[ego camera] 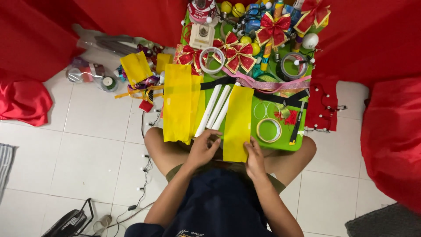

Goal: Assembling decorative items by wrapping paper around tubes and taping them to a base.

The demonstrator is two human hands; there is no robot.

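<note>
— From the head view, what are the hands on?

— The right hand (255,159) pinches the lower edge of a yellow sheet (238,123) that lies flat on the green worktop (285,142), near its front edge. The left hand (202,149) rests with fingers loosely apart, fingertips touching the worktop's front edge just left of that sheet, clamped on nothing.

— Any packages or labels?

— At the far end stands a small cream box (202,35) with a round red-and-white container (201,11) behind it. Left of the worktop, a clear plastic bag (90,72) lies on the white tiled floor (87,145).

— What else crowds the worktop?

— Three white tubes (215,109) lie side by side between the sheet and a wider yellow sheet (177,103) that overhangs the left edge. Right of the held sheet sits a tape roll (269,130), beside a black-and-yellow cutter (297,125). Shiny red-and-gold bows (238,56) cluster farther back, with a pink ribbon (267,83) across.

— Materials?

— The sheets look thin and smooth; red cloth (386,87) drapes around.
</note>
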